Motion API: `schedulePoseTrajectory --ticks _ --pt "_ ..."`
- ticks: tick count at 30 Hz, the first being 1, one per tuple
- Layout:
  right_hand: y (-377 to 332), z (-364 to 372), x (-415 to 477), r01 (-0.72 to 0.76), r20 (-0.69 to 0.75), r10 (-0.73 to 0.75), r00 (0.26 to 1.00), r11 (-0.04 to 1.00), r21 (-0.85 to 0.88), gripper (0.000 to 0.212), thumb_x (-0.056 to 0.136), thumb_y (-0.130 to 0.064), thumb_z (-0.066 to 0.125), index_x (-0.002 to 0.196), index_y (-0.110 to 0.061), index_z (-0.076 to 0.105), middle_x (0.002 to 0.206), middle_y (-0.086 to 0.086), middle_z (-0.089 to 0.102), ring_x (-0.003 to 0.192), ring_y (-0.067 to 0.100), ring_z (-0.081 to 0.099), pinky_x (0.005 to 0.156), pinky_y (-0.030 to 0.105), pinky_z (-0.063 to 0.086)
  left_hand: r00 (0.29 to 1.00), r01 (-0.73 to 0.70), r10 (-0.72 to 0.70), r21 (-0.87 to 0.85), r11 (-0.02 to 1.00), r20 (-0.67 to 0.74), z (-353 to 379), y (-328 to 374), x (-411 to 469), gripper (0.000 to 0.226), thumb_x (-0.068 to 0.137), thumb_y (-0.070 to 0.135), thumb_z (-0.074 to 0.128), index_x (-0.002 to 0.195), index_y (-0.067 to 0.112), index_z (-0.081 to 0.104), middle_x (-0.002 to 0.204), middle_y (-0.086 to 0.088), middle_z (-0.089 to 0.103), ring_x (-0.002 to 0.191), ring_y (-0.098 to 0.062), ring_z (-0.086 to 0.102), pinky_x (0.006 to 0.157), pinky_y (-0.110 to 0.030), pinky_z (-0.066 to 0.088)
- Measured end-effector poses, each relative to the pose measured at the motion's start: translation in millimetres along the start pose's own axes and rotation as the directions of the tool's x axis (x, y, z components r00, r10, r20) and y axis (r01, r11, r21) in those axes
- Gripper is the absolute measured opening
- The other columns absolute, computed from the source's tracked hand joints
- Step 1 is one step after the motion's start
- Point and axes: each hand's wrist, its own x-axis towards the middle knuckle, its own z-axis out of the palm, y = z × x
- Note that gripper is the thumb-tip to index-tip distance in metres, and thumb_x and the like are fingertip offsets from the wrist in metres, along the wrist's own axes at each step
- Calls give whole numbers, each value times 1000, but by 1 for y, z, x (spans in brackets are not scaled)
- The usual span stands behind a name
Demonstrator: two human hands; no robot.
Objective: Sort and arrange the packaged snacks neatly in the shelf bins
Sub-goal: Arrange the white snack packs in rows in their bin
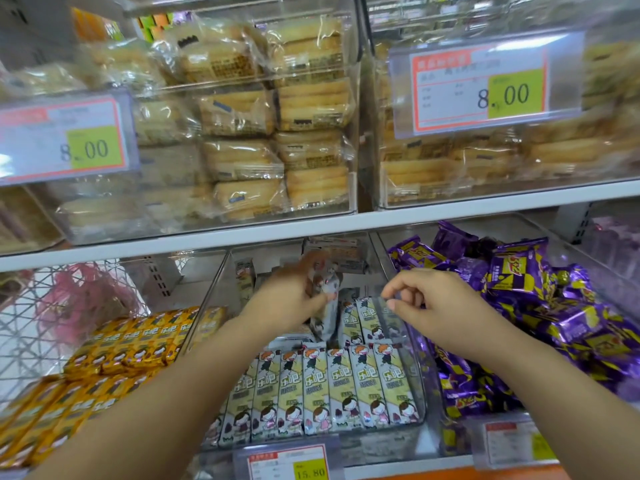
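Shop shelves hold clear plastic bins (398, 424). Near white snack packs (341, 386) look neat; far ones are messy. Left hand (294, 299) fingers pinch one white pack (323, 299). Right hand (426, 299) fingers curl, pinching nothing.

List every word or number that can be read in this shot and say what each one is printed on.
"8.00": upper left price tag.
"8.00": upper right price tag.
"15.80": bottom price tag, below the middle bin.
"乐吧": white snack packs in the middle bin.
"乐吧": yellow snack packs in the left bin.
Small print on all tags, the lower right tag, the bread wrappers and the purple packs: too blurred to read.
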Motion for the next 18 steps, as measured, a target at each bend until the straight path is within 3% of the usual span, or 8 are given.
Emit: schedulePoseTrajectory --ticks 2,6,11,13,15,18 --pt "-1 0 -1 -1 0 1 1000 1000 -7 20 87 -22 62 78 -40 57 73 -8 52 65 3 46 61 17 40 999 12 -16 120 993 31 15 -1 1 53 92 44 54 138 32 31 85 -2 67 73 -17 65 65 -35 58" --pt "1 -1 -2 13 -4 -13 1000 1000 -4 24 87 -22 63 76 -42 55 74 -8 52 69 3 48 62 16 41 987 57 -117 439 896 112 29 0 4 44 93 58 42 123 29 54 92 0 67 86 -20 64 65 -27 49" --pt "1 -1 -1 10 10 -10 1000 1000 -13 14 87 -24 62 83 -37 60 77 -8 53 67 4 48 64 18 43 937 -107 -79 495 863 340 21 -4 15 33 100 42 36 120 35 62 113 2 62 99 -20 57 76 -30 43" --pt "2 -1 -1 9 12 -9 1000 1000 -17 12 88 -24 61 84 -36 62 77 -8 53 67 4 47 64 20 43 948 -93 -59 451 888 312 16 -9 20 30 100 38 40 121 41 60 121 8 60 109 -20 54 89 -32 40" --pt "1 -1 -1 10 12 -10 1000 1000 -21 12 88 -24 61 85 -35 61 76 -8 52 66 4 47 63 19 42 977 -68 -34 460 885 210 15 -14 25 27 98 40 45 119 40 61 119 13 62 113 -17 52 107 -36 26" --pt "1 0 0 9 18 -9 1000 1000 -27 13 88 -24 61 84 -37 60 76 -9 51 67 4 47 62 17 40 982 -60 -58 585 809 180 20 -18 32 30 94 50 46 115 35 63 107 12 67 109 -17 53 111 -37 15"
